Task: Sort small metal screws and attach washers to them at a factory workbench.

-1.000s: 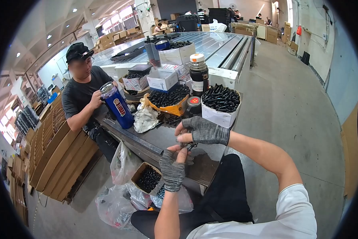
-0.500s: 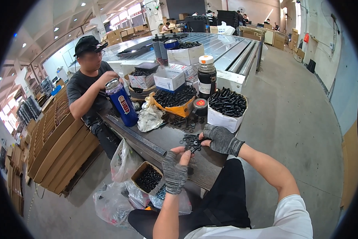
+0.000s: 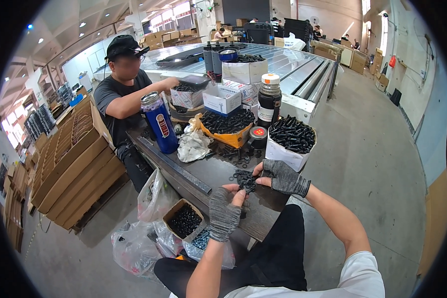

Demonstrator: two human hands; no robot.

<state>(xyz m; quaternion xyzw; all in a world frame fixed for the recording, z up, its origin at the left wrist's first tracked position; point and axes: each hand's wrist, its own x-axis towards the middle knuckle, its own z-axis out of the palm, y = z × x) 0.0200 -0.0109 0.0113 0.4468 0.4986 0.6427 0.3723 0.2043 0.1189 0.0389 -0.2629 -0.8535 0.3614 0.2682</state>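
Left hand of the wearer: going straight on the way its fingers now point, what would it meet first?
Most likely the pile of small black rings on the dark tabletop, right by the left hand's fingertips; whether they already touch is unclear.

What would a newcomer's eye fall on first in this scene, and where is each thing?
Probably the big blue flask, at the left of the table near a co-worker. Next, perhaps, the white box heaped with black bolts, at the table's right edge. Nearer, the grey-gloved left hand and right hand are at a pile of small black rings.
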